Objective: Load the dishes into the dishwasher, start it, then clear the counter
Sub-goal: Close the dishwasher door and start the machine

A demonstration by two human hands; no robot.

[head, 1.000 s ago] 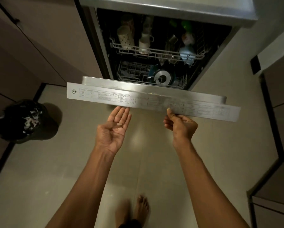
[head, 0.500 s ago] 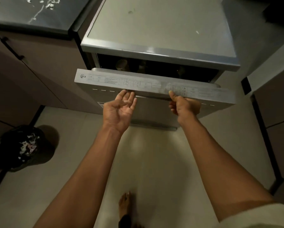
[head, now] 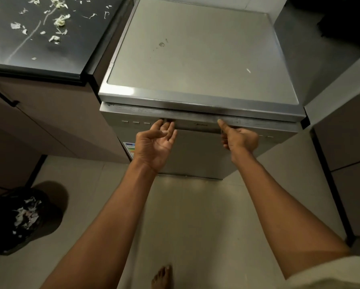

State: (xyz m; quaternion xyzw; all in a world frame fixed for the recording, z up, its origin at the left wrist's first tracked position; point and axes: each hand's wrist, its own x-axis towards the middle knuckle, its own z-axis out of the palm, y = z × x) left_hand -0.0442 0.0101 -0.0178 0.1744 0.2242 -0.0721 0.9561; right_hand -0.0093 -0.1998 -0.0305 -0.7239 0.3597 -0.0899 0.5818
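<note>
The stainless dishwasher (head: 195, 59) stands between the cabinets, seen from above. Its door (head: 195, 157) is up against the body, with only a thin strip of the control panel showing under the top edge, and the dishes inside are hidden. My left hand (head: 156, 142) is palm up, its straight fingertips touching the handle recess left of centre. My right hand (head: 240, 138) grips the door's top edge right of centre, thumb on the panel strip and fingers curled underneath.
A dark counter (head: 49, 59) at the upper left is strewn with pale vegetable scraps (head: 60, 19). A black-lined waste bin (head: 22, 217) sits on the tiled floor at the lower left. Brown cabinets (head: 348, 147) flank the right side. My bare foot (head: 162, 276) is below the door.
The door has swung up from half open to against the dishwasher body, hiding the racks. Both hands rose with it, and the view moved up to show the counter.
</note>
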